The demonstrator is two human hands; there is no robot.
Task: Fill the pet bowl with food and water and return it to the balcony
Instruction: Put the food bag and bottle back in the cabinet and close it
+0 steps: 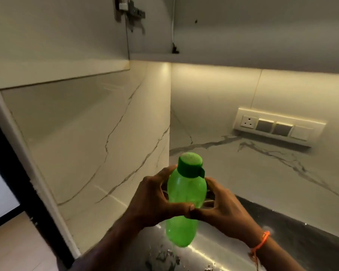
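A translucent green plastic bottle [185, 200] with a darker green cap [190, 165] is held upright, slightly tilted, in front of me above the counter. My left hand [151, 202] wraps its left side, thumb across the front. My right hand [221, 204], with an orange thread at the wrist, grips its right side. The cap is closed. No pet bowl shows in view.
A dark speckled counter [294, 239] lies below, meeting white marble-look walls in a corner. A socket and switch panel [278, 127] sits on the right wall. An overhead cabinet with an open door and hinge [129, 12] hangs above. A dark doorframe [12, 163] stands at left.
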